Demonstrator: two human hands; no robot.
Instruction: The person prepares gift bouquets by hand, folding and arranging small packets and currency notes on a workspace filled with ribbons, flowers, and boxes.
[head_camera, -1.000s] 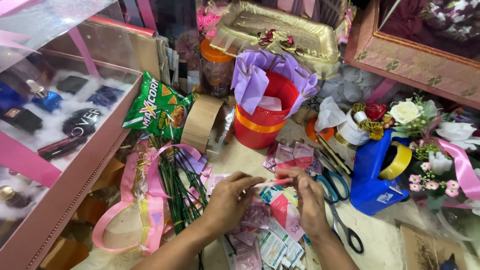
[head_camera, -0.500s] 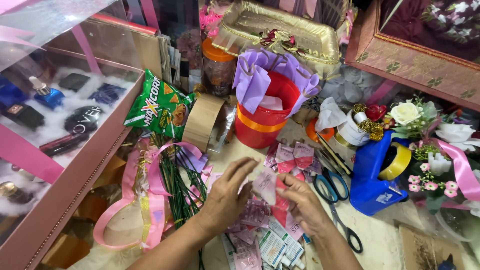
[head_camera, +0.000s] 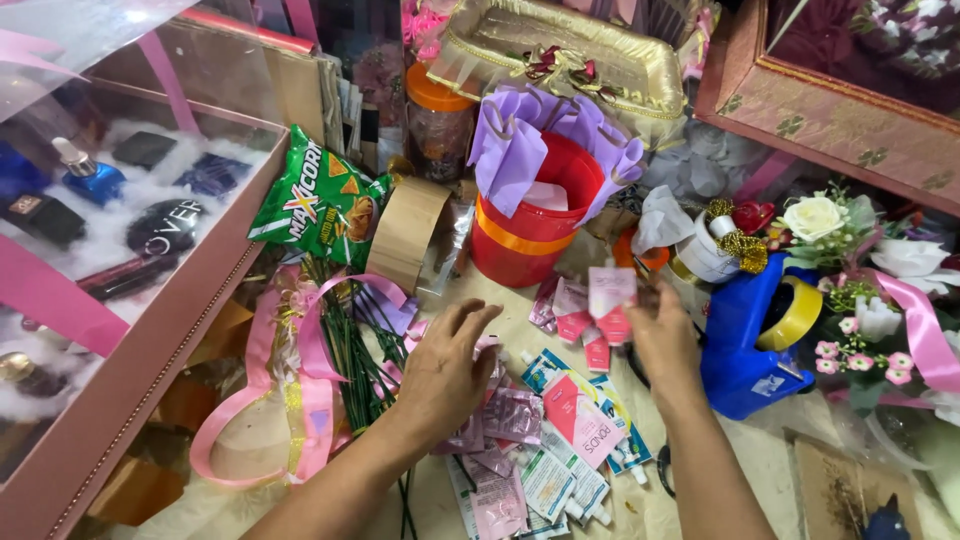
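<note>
Sachets (head_camera: 585, 315) — perhaps four, fanned in right hand (head_camera: 662, 340); left hand (head_camera: 450, 370) flat on pile.

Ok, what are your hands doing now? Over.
Right hand lifts pink sachets, fanned. Left hand rests on sachet pile. Red bucket and blue tape dispenser stand close by.

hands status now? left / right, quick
Left hand: open, fingers spread, resting on the sachet pile, gripping nothing.
Right hand: closed on a pink and white sachet, lifted above the pile.
</note>
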